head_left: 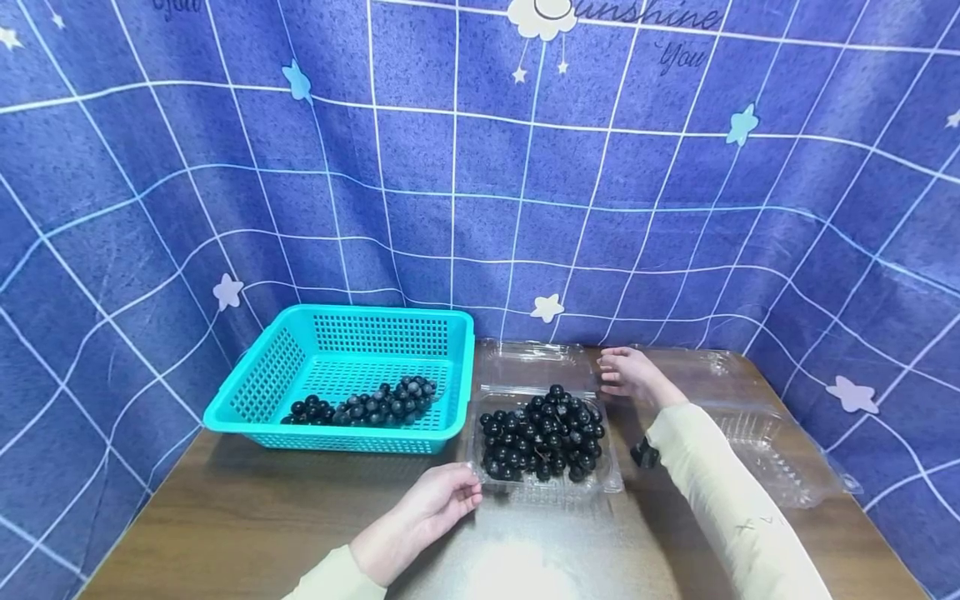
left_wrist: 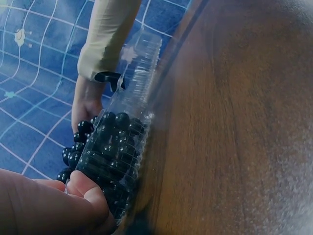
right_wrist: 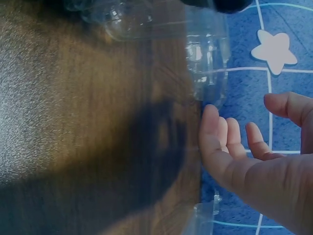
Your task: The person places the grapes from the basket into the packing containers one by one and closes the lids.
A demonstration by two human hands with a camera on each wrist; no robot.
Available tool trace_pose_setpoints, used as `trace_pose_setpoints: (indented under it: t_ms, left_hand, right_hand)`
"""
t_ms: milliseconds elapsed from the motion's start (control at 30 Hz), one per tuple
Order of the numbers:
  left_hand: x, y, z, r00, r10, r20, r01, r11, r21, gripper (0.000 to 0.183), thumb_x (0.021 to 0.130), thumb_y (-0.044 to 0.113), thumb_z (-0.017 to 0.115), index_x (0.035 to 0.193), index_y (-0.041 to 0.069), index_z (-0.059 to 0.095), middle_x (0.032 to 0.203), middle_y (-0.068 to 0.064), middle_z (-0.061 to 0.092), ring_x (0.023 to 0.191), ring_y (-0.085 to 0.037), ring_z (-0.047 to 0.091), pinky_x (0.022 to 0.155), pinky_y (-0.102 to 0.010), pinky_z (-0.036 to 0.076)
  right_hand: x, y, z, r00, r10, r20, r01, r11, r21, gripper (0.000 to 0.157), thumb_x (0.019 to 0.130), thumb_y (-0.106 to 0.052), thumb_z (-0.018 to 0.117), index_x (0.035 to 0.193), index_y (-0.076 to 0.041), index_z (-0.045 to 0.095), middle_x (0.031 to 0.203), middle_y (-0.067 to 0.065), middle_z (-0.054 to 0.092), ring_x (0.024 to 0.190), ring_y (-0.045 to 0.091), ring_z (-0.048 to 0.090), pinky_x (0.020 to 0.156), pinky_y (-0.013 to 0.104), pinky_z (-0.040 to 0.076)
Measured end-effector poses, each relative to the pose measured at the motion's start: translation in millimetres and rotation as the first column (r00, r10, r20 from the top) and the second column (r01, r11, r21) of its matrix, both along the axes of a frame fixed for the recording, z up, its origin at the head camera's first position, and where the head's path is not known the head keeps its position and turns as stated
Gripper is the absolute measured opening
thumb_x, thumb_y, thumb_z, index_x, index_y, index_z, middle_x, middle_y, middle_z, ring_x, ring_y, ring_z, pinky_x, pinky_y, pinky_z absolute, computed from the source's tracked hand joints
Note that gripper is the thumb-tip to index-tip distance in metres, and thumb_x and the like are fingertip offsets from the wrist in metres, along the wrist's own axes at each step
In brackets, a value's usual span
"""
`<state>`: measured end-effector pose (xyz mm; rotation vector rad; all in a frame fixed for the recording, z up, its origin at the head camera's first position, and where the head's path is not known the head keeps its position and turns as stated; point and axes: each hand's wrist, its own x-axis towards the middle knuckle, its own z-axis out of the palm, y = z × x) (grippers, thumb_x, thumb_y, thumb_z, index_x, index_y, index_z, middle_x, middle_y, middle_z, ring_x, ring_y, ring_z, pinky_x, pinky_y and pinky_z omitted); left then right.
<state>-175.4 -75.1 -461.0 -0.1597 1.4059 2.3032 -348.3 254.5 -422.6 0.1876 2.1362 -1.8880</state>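
A clear plastic clamshell container (head_left: 613,478) stands on the table, filled with dark grapes (head_left: 542,437) heaped above its rim. Its lid (head_left: 534,368) is folded back toward the curtain. My left hand (head_left: 429,510) pinches the container's near left corner between thumb and curled fingers; the left wrist view shows the hand (left_wrist: 80,198) right at the rim. Beside the lid's right edge, my right hand (head_left: 632,372) has its fingers loosely bent and apart. Nothing lies between its thumb and fingers in the right wrist view, where the hand (right_wrist: 254,156) is near the lid's plastic edge.
To the left stands a turquoise slotted basket (head_left: 225,414) with more dark grapes (head_left: 384,405) along its near side. A second clear clamshell container (head_left: 795,475) lies unfolded at the right, partly behind the right forearm. A blue curtain (head_left: 480,217) hangs behind the table (head_left: 247,517).
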Motion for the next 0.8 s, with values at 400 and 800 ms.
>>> trace_pose_setpoints:
  t_ms: [400, 800]
  left_hand:
    - [0.5, 0, 3.5, 1.0, 0.005, 0.005, -0.005, 1.0, -0.005, 0.015, 0.083, -0.008, 0.047, 0.093, 0.002, 0.042, 0.076, -0.002, 0.05, 0.073, -0.011, 0.05, 0.071, -0.023, 0.046]
    - [0.3, -1, 3.5, 1.0, -0.001, -0.002, 0.001, 0.999, -0.035, 0.015, 0.083, -0.008, 0.045, 0.093, 0.002, 0.041, 0.076, -0.001, 0.049, 0.073, -0.011, 0.049, 0.072, -0.023, 0.046]
  right_hand:
    - [-8.6, -2, -16.2, 1.0, -0.019, 0.023, 0.021, 0.998, -0.067, 0.043, 0.097, -0.009, 0.042, 0.135, 0.008, 0.03, 0.094, 0.003, 0.057, 0.071, 0.007, 0.058, 0.071, 0.028, 0.054]
    - [-16.4, -13, -21.2, 0.999, -0.003, 0.05, 0.007, 0.996, -0.086, 0.037, 0.097, -0.009, 0.042, 0.129, 0.009, 0.035, 0.082, -0.002, 0.055, 0.065, 0.007, 0.055, 0.061, 0.021, 0.05]
